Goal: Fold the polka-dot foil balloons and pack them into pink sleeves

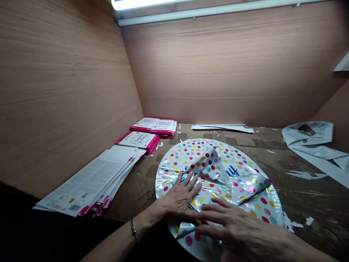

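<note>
A round, flat foil balloon [188, 151], white with many coloured dots and some blue lettering, lies on the wooden table with its upper layer creased and partly folded. My left hand [181, 193] rests on the left part of the balloon, palm down and fingers spread. Close beside it, my right hand [231, 222] lies over the lower middle, its fingers stretched out to the left and close to my left thumb. A pointed fold of foil stands up just beyond the hands. The balloon's lower part is partly hidden by my hands.
Along the left wall are stacked pink-edged birthday packets [139, 140] and a fanned pile of printed card sleeves [89, 180]. White strips [222, 127] lie at the back. A crumpled white sheet [311, 140] sits at the right, with paper scraps [307, 175] around. Wooden panels [218, 65] enclose the table.
</note>
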The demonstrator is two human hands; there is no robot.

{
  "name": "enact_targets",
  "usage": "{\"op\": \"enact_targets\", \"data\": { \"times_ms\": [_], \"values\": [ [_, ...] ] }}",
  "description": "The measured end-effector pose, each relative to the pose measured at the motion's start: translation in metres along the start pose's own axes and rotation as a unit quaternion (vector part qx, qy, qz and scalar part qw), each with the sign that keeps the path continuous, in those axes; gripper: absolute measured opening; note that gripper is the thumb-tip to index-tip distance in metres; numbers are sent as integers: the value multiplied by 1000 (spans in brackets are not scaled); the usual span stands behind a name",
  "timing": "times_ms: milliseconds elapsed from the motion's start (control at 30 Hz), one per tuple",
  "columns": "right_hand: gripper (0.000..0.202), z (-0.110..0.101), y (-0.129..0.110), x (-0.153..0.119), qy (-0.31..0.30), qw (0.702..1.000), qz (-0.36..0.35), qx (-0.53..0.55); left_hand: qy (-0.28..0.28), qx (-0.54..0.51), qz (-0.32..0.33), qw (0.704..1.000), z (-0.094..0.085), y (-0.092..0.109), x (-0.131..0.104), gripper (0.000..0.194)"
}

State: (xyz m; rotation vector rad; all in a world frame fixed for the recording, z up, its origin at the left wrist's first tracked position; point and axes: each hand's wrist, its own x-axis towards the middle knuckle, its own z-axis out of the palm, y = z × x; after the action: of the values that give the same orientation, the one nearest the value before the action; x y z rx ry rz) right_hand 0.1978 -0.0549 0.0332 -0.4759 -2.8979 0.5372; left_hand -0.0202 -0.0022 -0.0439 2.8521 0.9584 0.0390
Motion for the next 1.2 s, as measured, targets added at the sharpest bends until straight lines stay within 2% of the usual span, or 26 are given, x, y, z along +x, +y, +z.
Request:
{"op": "enact_targets", "data": {
  "times_ms": [67, 133, 167, 233, 300, 367, 467, 567, 633, 700, 767, 833, 867, 900, 933, 967, 1000, 1033, 1067, 1100, 1167, 1200],
  "values": [
    [43, 0, 24, 27, -20, 998, -54, 19, 6, -2, 8, 1000, 3, -1, -2, 73],
    [41, 7, 68, 46, -35, 999, -24, -19, 10, -12, 13, 1000, 2, 0, -3, 77],
    [40, 12, 95, 51, -47, 998, 23, -47, 11, -20, 12, 1000, 0, 2, -4, 85],
    [44, 19, 148, 50, -14, 975, 205, -85, 5, -36, 6, 999, -5, 3, -3, 101],
    [50, 22, 189, 40, 4, 955, 280, -94, -1, -51, 0, 999, -9, 2, -2, 106],
    [53, 23, 211, 30, 5, 949, 302, -94, -3, -61, 1, 998, -14, 2, -2, 105],
    [56, 23, 216, 24, -1, 947, 308, -91, 10, -51, 6, 999, -20, 13, -4, 100],
    [57, 24, 212, 25, -1, 946, 311, -86, 29, -4, 54, 998, -17, 45, -7, 91],
    [56, 24, 212, 26, 1, 947, 310, -81, 71, 56, 87, 992, -3, 74, -7, 75],
    [56, 25, 213, 25, 4, 949, 308, -74, 145, 126, 93, 977, 17, 100, -6, 51],
    [56, 26, 213, 24, 8, 950, 306, -65, 210, 151, 81, 963, 34, 116, -3, 38],
    [56, 27, 214, 24, 15, 951, 306, -53, 259, 44, 24, 965, 39, 116, 1, 30],
    [56, 27, 215, 24, 18, 951, 305, -47, 280, -67, -42, 957, 37, 111, 2, 25],
    [55, 26, 216, 23, 23, 951, 304, -39, 302, -214, -145, 918, 31, 103, 4, 19],
    [54, 24, 217, 23, 28, 952, 304, -31, 319, -368, -263, 833, 24, 93, 5, 14],
    [53, 21, 218, 22, 35, 952, 303, -22, 324, -495, -370, 716, 15, 82, 7, 14],
    [52, 17, 220, 21, 46, 951, 304, -14, 322, -580, -448, 599, 6, 71, 8, 15],
    [52, 11, 220, 19, 63, 949, 308, -7, 321, -628, -497, 505, -2, 61, 8, 16],
    [53, 5, 219, 17, 84, 946, 314, -3, 324, -652, -520, 446, -8, 53, 9, 17],
    [55, -1, 216, 14, 110, 939, 325, -3, 329, -661, -528, 421, -13, 47, 9, 16],
    [56, -10, 201, 7, 169, 924, 344, -15, 335, -670, -531, 396, -16, 40, 10, 16],
    [56, -11, 190, 4, 196, 923, 331, -22, 337, -677, -533, 379, -16, 39, 10, 15]
  ]
}}
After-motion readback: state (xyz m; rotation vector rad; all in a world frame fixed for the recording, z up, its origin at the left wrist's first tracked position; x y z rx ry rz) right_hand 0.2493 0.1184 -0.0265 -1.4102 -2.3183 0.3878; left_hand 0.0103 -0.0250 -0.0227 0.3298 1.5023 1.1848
